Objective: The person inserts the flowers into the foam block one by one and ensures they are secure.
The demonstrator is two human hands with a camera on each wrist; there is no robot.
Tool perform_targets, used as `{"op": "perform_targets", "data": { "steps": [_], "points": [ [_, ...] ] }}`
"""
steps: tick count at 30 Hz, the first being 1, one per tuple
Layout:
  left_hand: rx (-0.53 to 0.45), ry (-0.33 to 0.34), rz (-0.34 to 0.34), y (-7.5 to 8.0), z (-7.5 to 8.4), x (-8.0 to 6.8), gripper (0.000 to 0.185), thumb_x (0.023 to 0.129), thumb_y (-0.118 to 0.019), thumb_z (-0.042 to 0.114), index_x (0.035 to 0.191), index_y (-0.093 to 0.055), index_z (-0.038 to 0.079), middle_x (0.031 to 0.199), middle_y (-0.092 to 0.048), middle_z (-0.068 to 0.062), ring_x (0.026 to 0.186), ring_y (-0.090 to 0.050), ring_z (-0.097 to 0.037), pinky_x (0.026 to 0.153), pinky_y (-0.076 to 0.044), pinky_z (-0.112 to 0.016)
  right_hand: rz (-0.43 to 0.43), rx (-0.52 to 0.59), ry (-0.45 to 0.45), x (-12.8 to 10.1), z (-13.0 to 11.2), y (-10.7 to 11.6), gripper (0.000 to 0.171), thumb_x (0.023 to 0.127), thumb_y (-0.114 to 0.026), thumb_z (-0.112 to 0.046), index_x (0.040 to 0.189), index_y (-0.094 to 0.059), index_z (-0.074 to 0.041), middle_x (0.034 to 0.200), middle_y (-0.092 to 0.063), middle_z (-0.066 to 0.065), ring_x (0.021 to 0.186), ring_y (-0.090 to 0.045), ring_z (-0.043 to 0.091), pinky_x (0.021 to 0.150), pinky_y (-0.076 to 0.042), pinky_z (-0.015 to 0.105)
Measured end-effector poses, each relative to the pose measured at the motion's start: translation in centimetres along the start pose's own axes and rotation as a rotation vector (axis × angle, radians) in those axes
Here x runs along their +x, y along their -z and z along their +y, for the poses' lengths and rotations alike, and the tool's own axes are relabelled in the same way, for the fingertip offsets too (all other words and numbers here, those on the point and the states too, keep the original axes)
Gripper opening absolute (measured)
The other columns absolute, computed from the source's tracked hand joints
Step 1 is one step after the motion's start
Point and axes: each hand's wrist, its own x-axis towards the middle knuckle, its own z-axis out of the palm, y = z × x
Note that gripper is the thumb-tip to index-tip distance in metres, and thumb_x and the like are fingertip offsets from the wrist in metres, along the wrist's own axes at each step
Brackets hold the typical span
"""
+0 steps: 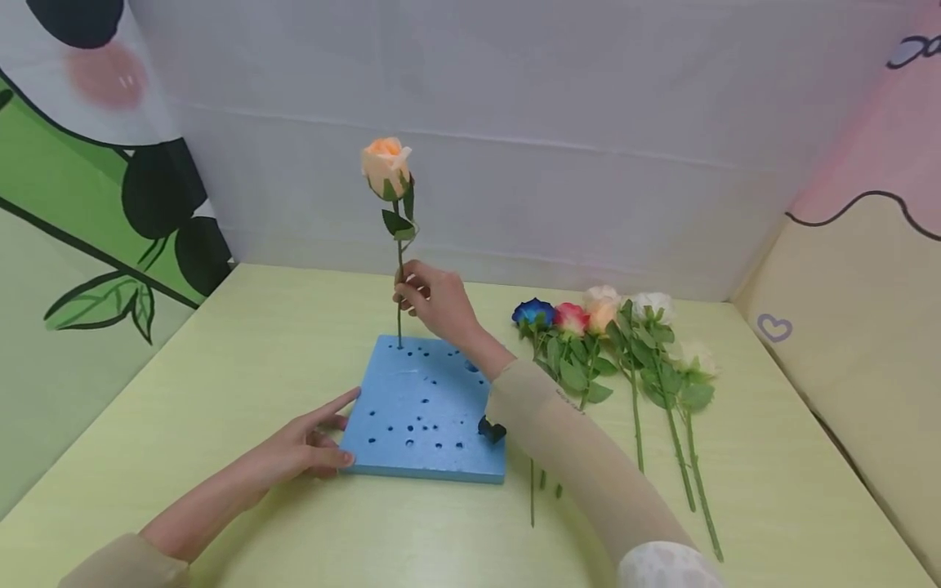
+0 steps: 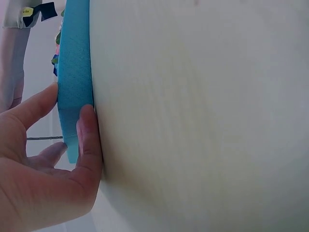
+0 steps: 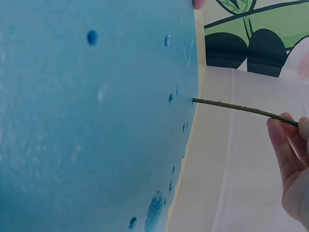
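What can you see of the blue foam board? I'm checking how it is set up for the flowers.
The blue foam board is a flat, square slab lying on the yellow-green table, its top dotted with small round holes. The left hand rests against its near left edge, thumb and fingers on the side wall. An orange rose stands upright with its stem in the far left corner, pinched by the right hand.

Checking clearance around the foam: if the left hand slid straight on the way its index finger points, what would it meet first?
Probably the blue foam board: the left hand already touches its near-left edge, index finger aimed across it.
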Motion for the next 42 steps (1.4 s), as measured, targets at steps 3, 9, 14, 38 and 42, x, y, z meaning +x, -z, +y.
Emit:
{"op": "perform_targets", "data": {
  "steps": [3, 9, 14, 38, 42],
  "points": [
    [0.002, 0.007, 0.001, 0.0, -0.2, 0.0, 0.093, 0.088, -0.074, 0.027, 0.16, -0.015, 0.029, 0.149, -0.036, -0.024, 0.092, -0.062, -0.02, 0.079, -0.054, -0.031, -0.033, 0.015, -0.009, 0.0, -0.1, -0.2, 0.011, 0.1, -0.058, -0.016, 0.105, -0.064, -0.008, 0.095, -0.075, 0.009, 0.076, -0.072, 0.012, 0.066, -0.056, 0.017],
    [0.003, 0.014, 0.0, -0.1, -0.3, 0.1, 0.092, 0.088, -0.074, 0.028, 0.159, -0.016, 0.029, 0.149, -0.037, -0.024, 0.092, -0.062, -0.02, 0.079, -0.054, -0.031, -0.043, -0.008, -0.026, -0.1, 0.0, -0.5, 0.016, 0.099, -0.06, -0.017, 0.113, -0.064, -0.01, 0.102, -0.076, 0.009, 0.083, -0.073, 0.017, 0.068, -0.056, 0.017],
    [-0.002, 0.008, -0.002, -0.2, -0.1, 0.1, 0.092, 0.088, -0.074, 0.026, 0.16, -0.016, 0.028, 0.149, -0.036, -0.025, 0.091, -0.062, -0.02, 0.078, -0.055, -0.032, -0.027, -0.039, -0.034, -0.5, 0.2, -0.8, 0.019, 0.097, -0.063, -0.014, 0.116, -0.064, -0.012, 0.107, -0.075, 0.008, 0.087, -0.074, 0.02, 0.07, -0.056, 0.017],
    [-0.009, 0.008, -0.002, -0.2, 0.0, 0.1, 0.091, 0.088, -0.074, 0.025, 0.159, -0.017, 0.027, 0.149, -0.036, -0.025, 0.091, -0.062, -0.02, 0.079, -0.055, -0.032, -0.121, 0.041, -0.077, -0.1, 0.5, -1.2, 0.015, 0.102, -0.05, -0.007, 0.115, -0.058, -0.007, 0.096, -0.073, 0.012, 0.086, -0.071, 0.022, 0.067, -0.055, 0.018],
    [-0.01, -0.007, -0.002, -0.1, 0.0, 0.2, 0.092, 0.088, -0.074, 0.026, 0.159, -0.017, 0.027, 0.149, -0.036, -0.025, 0.091, -0.063, -0.02, 0.08, -0.056, -0.033, -0.123, 0.073, -0.086, -0.1, 0.6, -1.4, 0.011, 0.103, -0.049, -0.008, 0.111, -0.057, -0.005, 0.096, -0.072, 0.015, 0.085, -0.07, 0.02, 0.074, -0.061, 0.028]
  ]
}}
